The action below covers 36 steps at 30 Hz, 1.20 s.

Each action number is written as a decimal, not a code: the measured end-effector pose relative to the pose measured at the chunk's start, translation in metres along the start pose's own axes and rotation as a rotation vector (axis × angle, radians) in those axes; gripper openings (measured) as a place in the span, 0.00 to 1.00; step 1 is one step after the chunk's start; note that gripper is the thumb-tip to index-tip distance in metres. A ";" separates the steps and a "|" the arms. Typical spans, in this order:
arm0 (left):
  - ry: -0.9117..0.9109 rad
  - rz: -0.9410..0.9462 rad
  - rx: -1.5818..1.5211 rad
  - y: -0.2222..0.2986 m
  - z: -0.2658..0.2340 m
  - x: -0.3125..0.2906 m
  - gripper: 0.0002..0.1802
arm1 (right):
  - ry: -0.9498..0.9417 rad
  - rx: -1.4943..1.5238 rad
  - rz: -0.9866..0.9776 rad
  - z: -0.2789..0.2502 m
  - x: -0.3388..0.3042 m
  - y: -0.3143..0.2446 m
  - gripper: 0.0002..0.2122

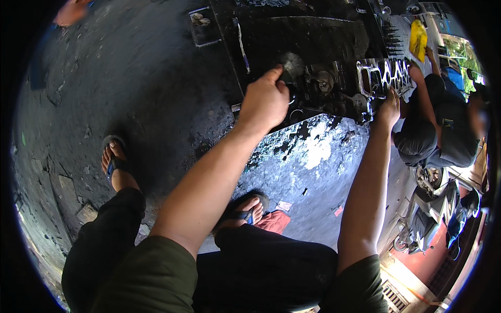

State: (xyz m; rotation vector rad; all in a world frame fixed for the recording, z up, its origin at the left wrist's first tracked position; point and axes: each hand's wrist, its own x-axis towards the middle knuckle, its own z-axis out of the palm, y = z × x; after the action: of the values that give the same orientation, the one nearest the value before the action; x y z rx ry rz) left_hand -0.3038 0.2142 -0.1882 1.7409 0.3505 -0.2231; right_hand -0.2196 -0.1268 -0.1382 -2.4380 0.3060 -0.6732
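A dark, oily engine block [334,88] lies on its side on a black metal sheet, with a bright face full of cutouts [383,75] at its right end. My left hand [265,99] is at the block's left end, beside a round greyish metal part [292,64]. Its index finger and thumb reach forward, while the other fingers are curled and closed; what they hold is hidden. My right hand [388,110] grips the near right edge of the block, below the cutouts, with its fingers partly hidden.
A crouching person [438,112] at the right handles a yellow object [418,39]. A motorcycle [428,214] stands behind. A pen-like tool [241,44] lies on the black sheet. A red cloth [274,221] lies by my right foot. Oil stains the floor.
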 end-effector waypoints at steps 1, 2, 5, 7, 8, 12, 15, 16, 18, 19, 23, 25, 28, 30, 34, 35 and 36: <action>0.104 0.109 0.102 0.011 0.009 -0.010 0.24 | 0.025 0.020 0.048 0.000 0.000 0.003 0.17; -0.027 -0.060 0.019 0.018 0.014 -0.020 0.24 | 0.041 0.184 0.129 0.001 0.000 0.006 0.17; -0.041 0.089 0.054 0.026 0.019 -0.031 0.25 | 0.046 0.225 0.185 0.006 0.001 0.005 0.17; -0.155 -0.042 0.060 0.019 0.016 -0.027 0.25 | 0.053 0.221 0.184 0.007 0.001 -0.001 0.17; -0.126 0.003 0.050 0.015 0.013 -0.021 0.25 | 0.050 0.259 0.211 0.006 0.000 -0.005 0.17; -0.104 0.068 0.038 0.010 0.008 -0.014 0.23 | 0.080 0.243 0.245 0.003 -0.006 -0.021 0.18; -0.232 0.074 0.251 0.029 -0.011 -0.009 0.22 | 0.064 0.358 0.321 0.003 -0.007 -0.030 0.17; -0.329 0.109 0.413 0.039 -0.025 0.002 0.22 | 0.068 0.360 0.384 0.003 -0.007 -0.032 0.17; -0.453 0.129 0.773 0.050 -0.054 0.028 0.23 | 0.043 0.376 0.448 0.001 -0.006 -0.033 0.17; -0.377 0.133 0.981 0.045 -0.061 0.042 0.24 | 0.028 0.323 0.397 0.001 -0.004 -0.033 0.17; -0.364 0.154 0.826 -0.010 -0.052 0.049 0.26 | -0.019 0.170 0.264 -0.001 -0.003 -0.020 0.18; -0.397 0.096 0.708 -0.033 -0.039 0.033 0.25 | -0.019 0.112 0.195 -0.003 0.000 -0.010 0.18; -0.173 0.133 0.379 -0.041 -0.023 -0.007 0.21 | -0.087 -0.329 -0.084 -0.008 0.005 0.004 0.18; 0.037 0.218 0.083 -0.033 -0.013 -0.025 0.20 | -0.115 -0.527 -0.245 -0.012 0.006 0.008 0.18; -0.126 0.361 0.137 -0.019 -0.006 -0.025 0.20 | -0.087 -0.426 -0.078 -0.009 0.003 0.003 0.18; -0.095 0.416 0.228 -0.019 -0.007 -0.023 0.20 | -0.073 -0.434 -0.074 -0.006 0.003 0.000 0.18; -0.098 0.447 0.325 -0.019 -0.009 -0.020 0.20 | -0.063 -0.310 -0.030 -0.005 0.002 -0.003 0.18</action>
State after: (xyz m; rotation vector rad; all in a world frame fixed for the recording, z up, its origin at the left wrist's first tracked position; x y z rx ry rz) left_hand -0.3293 0.2238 -0.1976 2.0690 -0.1605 -0.0401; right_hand -0.2200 -0.1272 -0.1319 -2.7575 0.3729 -0.5962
